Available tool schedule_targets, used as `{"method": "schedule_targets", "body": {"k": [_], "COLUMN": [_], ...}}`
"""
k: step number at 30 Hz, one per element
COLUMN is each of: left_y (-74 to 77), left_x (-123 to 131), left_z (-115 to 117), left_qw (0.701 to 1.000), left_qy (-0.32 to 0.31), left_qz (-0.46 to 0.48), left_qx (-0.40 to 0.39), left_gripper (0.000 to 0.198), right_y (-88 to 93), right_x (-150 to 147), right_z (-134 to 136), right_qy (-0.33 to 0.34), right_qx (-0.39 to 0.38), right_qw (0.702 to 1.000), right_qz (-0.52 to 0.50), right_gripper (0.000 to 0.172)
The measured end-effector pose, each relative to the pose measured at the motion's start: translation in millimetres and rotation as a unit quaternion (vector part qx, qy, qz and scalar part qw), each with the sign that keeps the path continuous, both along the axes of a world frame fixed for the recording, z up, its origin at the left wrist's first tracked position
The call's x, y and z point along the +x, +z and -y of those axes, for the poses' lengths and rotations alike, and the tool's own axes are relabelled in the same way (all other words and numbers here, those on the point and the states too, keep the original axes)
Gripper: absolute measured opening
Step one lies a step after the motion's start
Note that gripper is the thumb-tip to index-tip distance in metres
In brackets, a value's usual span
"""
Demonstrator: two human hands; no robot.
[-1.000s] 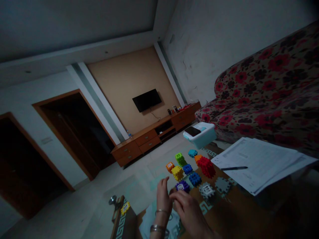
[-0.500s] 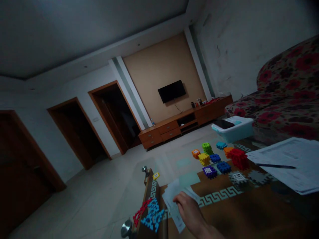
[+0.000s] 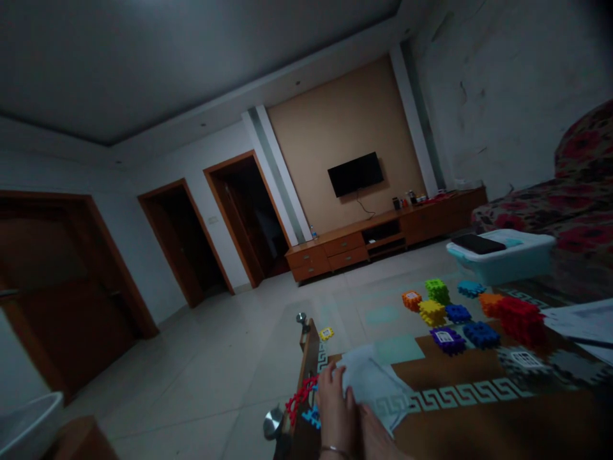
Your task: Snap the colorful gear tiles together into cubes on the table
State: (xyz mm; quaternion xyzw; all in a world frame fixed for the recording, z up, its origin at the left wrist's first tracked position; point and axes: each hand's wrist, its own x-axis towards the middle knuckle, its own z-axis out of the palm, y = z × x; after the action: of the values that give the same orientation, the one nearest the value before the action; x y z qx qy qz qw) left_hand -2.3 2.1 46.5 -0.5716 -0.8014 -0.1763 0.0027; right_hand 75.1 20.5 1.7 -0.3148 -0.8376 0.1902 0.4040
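Observation:
My left hand [image 3: 332,406], with a band at the wrist, reaches in from the bottom, its fingers curled together at the left edge of a thin white sheet [image 3: 371,377]. What they hold, if anything, is hidden. Close against it on the right lies my right hand [image 3: 376,437], its fingers mostly hidden behind the left. The sheet looks creased on the glass-topped table. Left of my hands are red toothed pieces [image 3: 299,399] and blue toothed pieces [image 3: 311,416], partly covered.
Several toothed blocks stand at the right: yellow [image 3: 431,313], green [image 3: 437,291], purple [image 3: 447,340], red [image 3: 522,319]. A small yellow piece [image 3: 326,333] sits by the table's far left corner. Behind are a lidded tub [image 3: 502,262] with a black phone [image 3: 479,243], and papers [image 3: 582,322].
My left hand has come into view over the blue pieces. My right hand is lower and beside it. The white sheet has shifted and changed shape. The camera has turned left.

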Motion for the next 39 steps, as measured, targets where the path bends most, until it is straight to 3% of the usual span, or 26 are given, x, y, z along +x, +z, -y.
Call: {"method": "schedule_targets", "body": {"k": [2, 4, 7, 12, 16, 19, 24, 31, 37, 39], "left_y": [-2.6, -11.1, -27.9, -36.6, -28.5, -24.2, -21.2, -15.5, -2.7, 4.3], "left_x": [-27, -52, -67, -28, 6, 11, -6, -27, -17, -6], "left_z": [3, 8, 8, -6, -11, -12, -12, -8, 3, 10], "left_qw": [0.996, 0.988, 0.987, 0.995, 0.991, 0.988, 0.986, 0.989, 0.99, 0.989], "left_qy": [0.085, 0.15, 0.157, 0.073, -0.022, -0.051, -0.063, -0.052, -0.066, -0.097], "left_qz": [-0.021, -0.026, -0.006, 0.014, 0.031, 0.045, 0.065, 0.078, 0.055, 0.053], "left_qx": [0.007, -0.002, -0.025, -0.064, -0.125, -0.139, -0.138, -0.115, -0.108, -0.102], "left_gripper": [0.048, 0.046, 0.044, 0.044, 0.045, 0.044, 0.052, 0.036, 0.04, 0.043], "right_y": [-7.8, -8.7, 4.3, 33.0, 40.8, 39.6, 25.3, 13.1, 29.8, 32.6], "right_x": [1, 9, 31, 71, 92, 105, 130, 141, 126, 124], "right_z": [-2, -6, -13, -28, -39, -45, -61, -80, -60, -57], "right_qy": [0.034, 0.025, -0.051, -0.137, -0.129, -0.127, -0.11, -0.058, 0.133, 0.141], "right_qx": [0.016, 0.016, -0.014, -0.084, -0.125, -0.149, -0.19, -0.252, -0.336, -0.329], "right_qw": [0.995, 0.978, 0.956, 0.926, 0.916, 0.916, 0.934, 0.955, 0.93, 0.932], "right_qz": [0.095, 0.206, 0.289, 0.341, 0.358, 0.349, 0.283, 0.144, 0.064, 0.06], "right_gripper": [0.026, 0.031, 0.031, 0.031, 0.031, 0.034, 0.045, 0.021, 0.021, 0.023]}}
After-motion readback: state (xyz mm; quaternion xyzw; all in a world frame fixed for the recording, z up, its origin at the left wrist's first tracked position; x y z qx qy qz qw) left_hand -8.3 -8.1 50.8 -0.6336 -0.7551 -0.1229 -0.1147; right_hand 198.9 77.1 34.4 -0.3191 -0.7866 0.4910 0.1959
